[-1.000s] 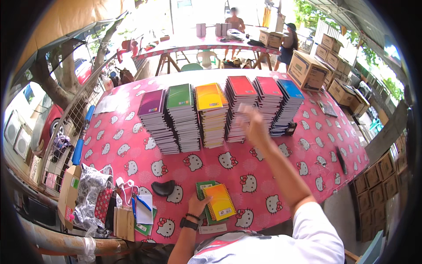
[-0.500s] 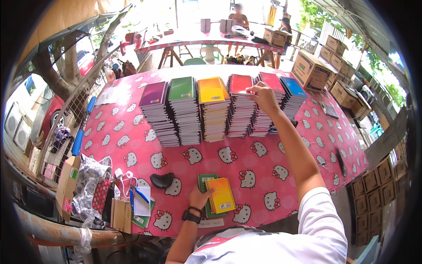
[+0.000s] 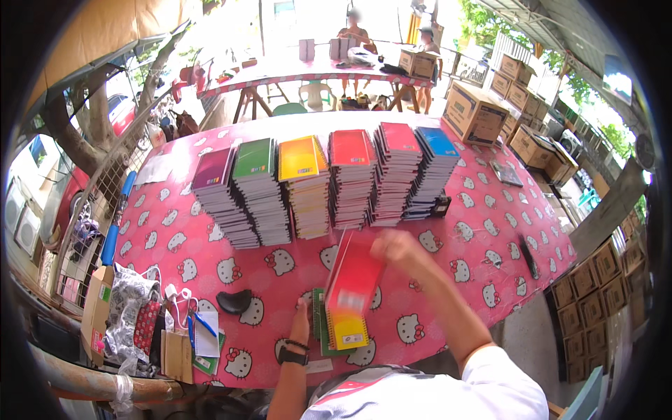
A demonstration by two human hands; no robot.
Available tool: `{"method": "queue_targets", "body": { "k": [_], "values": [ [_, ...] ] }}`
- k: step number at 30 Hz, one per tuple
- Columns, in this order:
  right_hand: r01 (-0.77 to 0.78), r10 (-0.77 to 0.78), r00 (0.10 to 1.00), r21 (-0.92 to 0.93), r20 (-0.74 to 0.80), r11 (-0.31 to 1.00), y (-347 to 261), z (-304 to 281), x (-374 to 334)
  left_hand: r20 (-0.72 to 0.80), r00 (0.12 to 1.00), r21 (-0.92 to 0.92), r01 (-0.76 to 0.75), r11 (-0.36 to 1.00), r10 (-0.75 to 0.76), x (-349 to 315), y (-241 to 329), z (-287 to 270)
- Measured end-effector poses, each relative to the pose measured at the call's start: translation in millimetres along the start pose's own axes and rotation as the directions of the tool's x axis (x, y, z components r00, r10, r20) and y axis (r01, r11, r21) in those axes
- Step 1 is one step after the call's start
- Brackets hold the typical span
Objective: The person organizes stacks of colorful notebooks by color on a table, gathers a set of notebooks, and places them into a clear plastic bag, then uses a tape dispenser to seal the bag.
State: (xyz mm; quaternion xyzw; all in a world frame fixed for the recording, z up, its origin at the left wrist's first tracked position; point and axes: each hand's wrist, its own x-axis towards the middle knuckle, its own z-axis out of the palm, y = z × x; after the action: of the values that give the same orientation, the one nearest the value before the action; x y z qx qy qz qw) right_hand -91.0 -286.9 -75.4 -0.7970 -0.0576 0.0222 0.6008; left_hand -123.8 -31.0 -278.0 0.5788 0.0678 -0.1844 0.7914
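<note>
Clearly blurred, a red notebook (image 3: 355, 276) hangs at a slant between the two hands, with its upper right corner in the grasp of the right hand (image 3: 397, 248). That hand pinches the corner with its fingers drawn together, though the blur hides how each one sits. The notebook's lower end lies over a yellow notebook (image 3: 350, 336) and hides its upper part; whether the two covers touch, I cannot tell. Beneath the yellow notebook, a green notebook (image 3: 318, 308) shows along the left side and the bottom.

The left hand (image 3: 299, 325), a black watch (image 3: 292, 355) on its wrist, stands just left of the green notebook, with the red notebook up and to its right. It is seen nearly edge-on, so I cannot tell whether its fingers are spread or pressed together, or whether they touch the green notebook.

Beyond both hands, six tall stacks stand in a row on the pink table (image 3: 280, 294): from left to right, a purple stack (image 3: 225, 199), a green stack (image 3: 260, 196), a yellow stack (image 3: 304, 189), two red stacks (image 3: 350, 185) and a blue stack (image 3: 429, 168). Well to the left of the left hand, blue-handled pliers (image 3: 206, 324) rest on a white notepad (image 3: 206, 343)
</note>
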Motion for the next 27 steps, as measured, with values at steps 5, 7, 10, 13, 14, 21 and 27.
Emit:
{"method": "queue_targets", "body": {
  "k": [5, 7, 10, 13, 14, 21, 27],
  "values": [
    [0.094, 0.037, 0.975, -0.554, 0.220, 0.827, 69.2, 28.5, -19.5, 0.072, 0.961, 0.600, -0.257, 0.758, 0.268, -23.8, 27.6, 29.7],
    [0.376, -0.445, 0.895, -0.494, -0.025, 0.784, 37.4, -3.4, 19.9, -0.047, 0.982, 0.608, -0.118, 0.785, 0.184, -31.7, 27.9, 24.0],
    [0.286, -0.797, 0.521, -0.818, -0.305, 0.500, -20.0, -82.3, 88.6, -0.075, 0.976, 0.568, -0.128, 0.813, 0.206, -32.3, 12.5, 27.0],
    [0.007, -0.730, 0.598, -0.909, -0.330, 0.417, -18.1, -127.2, 116.0, -0.070, 0.982, 0.584, -0.100, 0.805, 0.173, -42.2, 15.9, 44.9],
    [0.035, -0.688, 0.665, -0.908, -0.291, 0.418, -16.7, -131.1, 120.7, -0.088, 0.982, 0.580, -0.086, 0.810, 0.167, -47.8, 20.4, 49.4],
    [-0.028, -0.795, 0.590, -0.988, -0.138, 0.151, -16.9, -137.1, 121.2, -0.121, 0.966, 0.559, -0.126, 0.820, 0.230, -37.4, -13.3, 37.7],
    [0.378, -0.554, 0.663, -0.415, -0.503, 0.828, -39.7, -79.1, 32.1, -0.105, 0.962, 0.473, -0.176, 0.863, 0.254, -52.3, 3.6, 43.6]
  ]
}}
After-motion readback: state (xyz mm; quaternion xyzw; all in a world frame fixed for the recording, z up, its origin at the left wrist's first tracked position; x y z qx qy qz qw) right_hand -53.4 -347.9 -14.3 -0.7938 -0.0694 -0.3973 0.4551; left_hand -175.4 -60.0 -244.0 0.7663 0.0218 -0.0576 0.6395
